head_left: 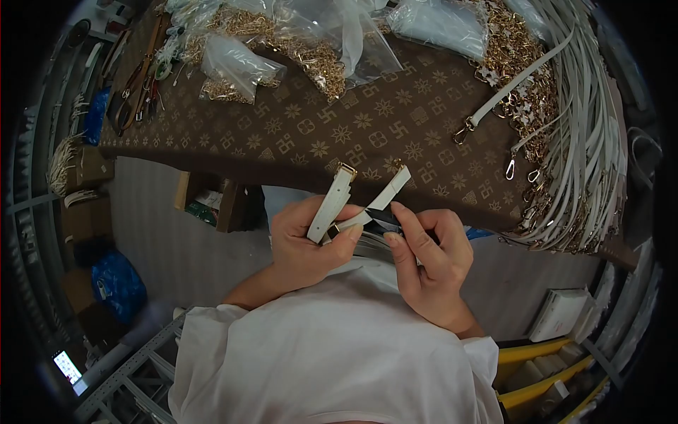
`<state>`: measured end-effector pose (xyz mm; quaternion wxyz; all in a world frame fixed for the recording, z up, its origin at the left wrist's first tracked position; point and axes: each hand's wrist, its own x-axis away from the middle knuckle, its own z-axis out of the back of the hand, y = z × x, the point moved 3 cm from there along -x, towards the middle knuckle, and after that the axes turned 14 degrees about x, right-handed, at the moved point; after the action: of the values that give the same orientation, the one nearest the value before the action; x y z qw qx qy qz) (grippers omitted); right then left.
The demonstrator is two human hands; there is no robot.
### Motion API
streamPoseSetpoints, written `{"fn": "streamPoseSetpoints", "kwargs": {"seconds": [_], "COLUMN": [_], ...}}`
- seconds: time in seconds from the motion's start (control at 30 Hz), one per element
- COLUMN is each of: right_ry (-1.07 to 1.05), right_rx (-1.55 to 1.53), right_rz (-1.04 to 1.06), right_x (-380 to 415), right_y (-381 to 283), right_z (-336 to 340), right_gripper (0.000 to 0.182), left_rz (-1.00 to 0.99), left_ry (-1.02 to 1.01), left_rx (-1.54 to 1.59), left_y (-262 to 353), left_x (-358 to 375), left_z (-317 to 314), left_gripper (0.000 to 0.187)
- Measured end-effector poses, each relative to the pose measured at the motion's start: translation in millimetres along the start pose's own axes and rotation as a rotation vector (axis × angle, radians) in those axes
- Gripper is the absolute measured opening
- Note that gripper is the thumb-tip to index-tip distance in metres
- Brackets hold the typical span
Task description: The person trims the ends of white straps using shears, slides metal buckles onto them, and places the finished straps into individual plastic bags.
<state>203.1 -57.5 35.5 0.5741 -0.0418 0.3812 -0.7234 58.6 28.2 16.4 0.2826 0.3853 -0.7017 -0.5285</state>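
My left hand (311, 237) is closed round a white strap (330, 205) with gold-coloured metal fittings, held folded so that two ends point up and away from me. A gold buckle (346, 169) sits at the left end, and another gold fitting (399, 165) tips the right one. My right hand (434, 258) pinches a small dark tool (385, 218) between thumb and fingers. Its narrow tip is right at the strap, between the two hands; I cannot tell what kind of tool it is.
Ahead is a table with a brown patterned cloth (318, 134). Plastic bags (240, 63) and gold chains (325, 67) lie at its back. Many pale straps with clasps (586, 141) hang over its right end. A cardboard box (222, 205) stands underneath; yellow bins (544, 381) are low right.
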Motion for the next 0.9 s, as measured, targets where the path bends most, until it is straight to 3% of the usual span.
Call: {"fn": "streamPoseSetpoints", "kwargs": {"seconds": [0.23, 0.3, 0.37, 0.43, 0.47, 0.53, 0.57, 0.6, 0.63, 0.67, 0.7, 0.83, 0.9], "right_ry": [-0.021, -0.002, 0.020, -0.025, -0.023, -0.359, -0.461, -0.459, -0.343, -0.223, -0.171, -0.072, -0.023], "right_rx": [-0.017, -0.109, -0.203, -0.482, -0.480, -0.919, -0.948, -0.943, -1.099, -1.253, -1.207, -0.953, -0.725], "right_rz": [0.026, -0.019, -0.059, -0.160, -0.161, -0.383, -0.456, -0.460, -0.529, -0.595, -0.502, -0.347, -0.354], "right_x": [-1.4, -3.5, -4.0, -1.3, -1.4, 1.8, 2.4, 1.2, -0.1, -1.2, -3.9, -6.8, -8.0], "right_y": [5.7, 11.1, 18.6, 28.5, 27.5, 22.6, 21.4, 19.5, 19.7, 22.4, 25.0, 30.8, 33.0], "right_z": [1.2, 0.1, -1.2, -3.8, -4.6, -20.0, -25.5, -30.7, -36.5, -40.8, -41.2, -36.3, -29.4], "right_gripper": [0.031, 0.031, 0.031, 0.032, 0.032, 0.033, 0.030, 0.030, 0.028, 0.026, 0.019, 0.013, 0.014], "left_rz": [-0.062, 0.112, 0.112, 0.118, 0.172, 0.228, 0.370, 0.512, 0.512, 0.587, 0.656, 0.723, 0.565], "left_ry": [-0.028, 0.026, 0.038, 0.048, 0.054, 0.055, 0.052, 0.050, 0.049, -0.065, -0.182, -0.119, -0.013], "left_rx": [-0.012, 0.072, 0.101, 0.132, 0.151, 0.173, 0.323, 0.473, 0.477, 0.674, 0.868, 0.812, 0.415], "left_y": [-2.5, -2.7, -3.2, -4.6, -7.1, -9.0, -11.9, -15.3, -18.5, -23.9, -25.4, -26.3, -24.0], "left_x": [-1.4, -1.4, -2.3, -2.6, -2.6, -3.4, -4.3, -5.0, -8.5, -11.4, -12.0, -7.0, -4.6], "left_z": [-0.4, 0.0, 0.6, 0.9, 1.0, 0.7, 0.1, -0.9, 1.5, 0.3, -2.3, -9.3, -8.7], "left_gripper": [0.018, 0.017, 0.017, 0.017, 0.017, 0.018, 0.018, 0.019, 0.019, 0.019, 0.020, 0.020, 0.021]}}
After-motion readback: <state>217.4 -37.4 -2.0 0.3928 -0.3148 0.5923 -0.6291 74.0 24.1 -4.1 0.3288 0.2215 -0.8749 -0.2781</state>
